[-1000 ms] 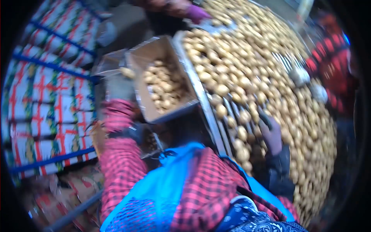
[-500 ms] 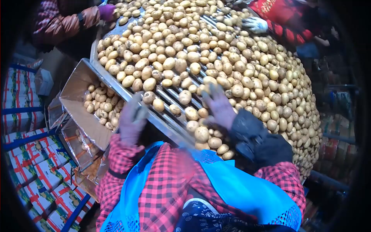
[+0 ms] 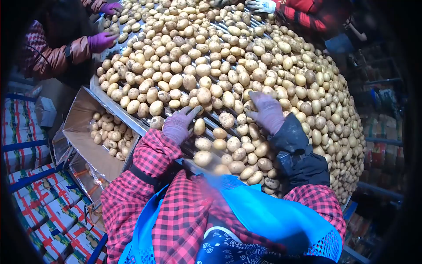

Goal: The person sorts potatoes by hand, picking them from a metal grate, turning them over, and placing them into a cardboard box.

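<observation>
Left hand [image 3: 178, 124]: gloved, open, palm down on potatoes [image 3: 228, 66]. Right hand [image 3: 267, 112]: gloved, open, flat on same heap. Cardboard box [image 3: 81, 119] adjacent left.

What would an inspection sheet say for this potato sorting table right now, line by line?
Surface: roller table heaped with potatoes.
Job's things: cardboard box at the table edge, part filled with potatoes.
Clutter: nothing seen.
Grippers: left hand and right hand, gloved, palms down on potatoes; whether they grip any cannot be told.
Cables: nothing seen.
Surroundings: co-workers' gloved hands, purple and white; stacked printed cartons below left.
</observation>
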Tool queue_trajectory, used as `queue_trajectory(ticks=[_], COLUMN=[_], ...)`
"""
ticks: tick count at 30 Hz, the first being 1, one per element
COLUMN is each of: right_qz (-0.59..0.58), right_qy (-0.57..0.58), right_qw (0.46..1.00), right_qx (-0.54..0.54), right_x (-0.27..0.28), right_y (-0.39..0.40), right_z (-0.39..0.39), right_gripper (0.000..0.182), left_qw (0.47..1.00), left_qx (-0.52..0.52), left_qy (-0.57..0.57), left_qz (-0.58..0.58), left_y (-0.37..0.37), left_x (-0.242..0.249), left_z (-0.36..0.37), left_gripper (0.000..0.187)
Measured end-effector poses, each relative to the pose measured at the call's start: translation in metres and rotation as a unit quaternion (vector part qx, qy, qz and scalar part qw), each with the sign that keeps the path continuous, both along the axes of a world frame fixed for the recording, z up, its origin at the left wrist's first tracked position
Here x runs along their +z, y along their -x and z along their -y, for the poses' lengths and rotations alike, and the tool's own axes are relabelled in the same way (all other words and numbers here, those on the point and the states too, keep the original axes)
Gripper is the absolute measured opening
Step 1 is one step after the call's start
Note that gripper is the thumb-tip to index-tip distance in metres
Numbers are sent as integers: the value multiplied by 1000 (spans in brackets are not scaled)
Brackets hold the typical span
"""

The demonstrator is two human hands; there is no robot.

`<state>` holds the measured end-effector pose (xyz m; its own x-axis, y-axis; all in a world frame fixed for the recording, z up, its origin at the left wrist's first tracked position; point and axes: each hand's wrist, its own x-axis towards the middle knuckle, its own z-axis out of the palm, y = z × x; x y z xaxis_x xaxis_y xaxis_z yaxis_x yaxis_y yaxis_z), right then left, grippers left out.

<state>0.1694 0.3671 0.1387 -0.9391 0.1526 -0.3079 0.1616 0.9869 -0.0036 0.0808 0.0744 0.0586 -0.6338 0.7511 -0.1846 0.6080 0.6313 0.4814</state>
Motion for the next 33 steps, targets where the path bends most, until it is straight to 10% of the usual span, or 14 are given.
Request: queue_trajectory(ticks=[6, 10, 13, 16, 18, 20, 22, 24, 29, 32, 33], right_qz=[-83, -106, -22, -36, 36, 89, 15, -12, -37, 30, 151], right_qy=[22, 134, 92, 157, 488, 736, 783, 797, 780, 909, 944], right_qw=[996, 975, 982, 972, 868, 630, 613, 600, 625, 405, 259], right_qx=[39, 142, 164, 169, -83, -232, -102, -68, -8, -94, -138], right_x=[10, -15, -45, -56, -54, -18, -34, -42, -31, -41, -35], right_y=[39, 70, 97, 109, 101, 93, 78, 70, 63, 64, 64], right_z=[36, 76, 103, 91, 93, 112, 122, 139, 180, 189, 186], right_gripper=[72, 76, 61, 51, 41, 50, 56, 64, 53, 58, 59], left_qw=[958, 608, 496, 269, 240, 241, 255, 396, 369, 353, 390], left_qx=[108, 193, 184, 141, 204, 195, 226, 243, 209, 197, 219], left_qy=[-218, -550, -599, -683, -679, -686, -680, -663, -626, -629, -627], left_qz=[149, 540, 602, 664, 663, 659, 649, 587, 654, 664, 638], left_y=[13, 5, -12, -21, -25, -29, -36, -46, -57, -61, -64], left_x=[-20, 23, 50, 37, 22, 12, 11, 11, 25, 24, 25], left_z=[25, 50, 69, 78, 89, 99, 103, 110, 118, 113, 111], left_gripper=[78, 84, 87, 75, 69, 60, 54, 53, 65, 63, 63])
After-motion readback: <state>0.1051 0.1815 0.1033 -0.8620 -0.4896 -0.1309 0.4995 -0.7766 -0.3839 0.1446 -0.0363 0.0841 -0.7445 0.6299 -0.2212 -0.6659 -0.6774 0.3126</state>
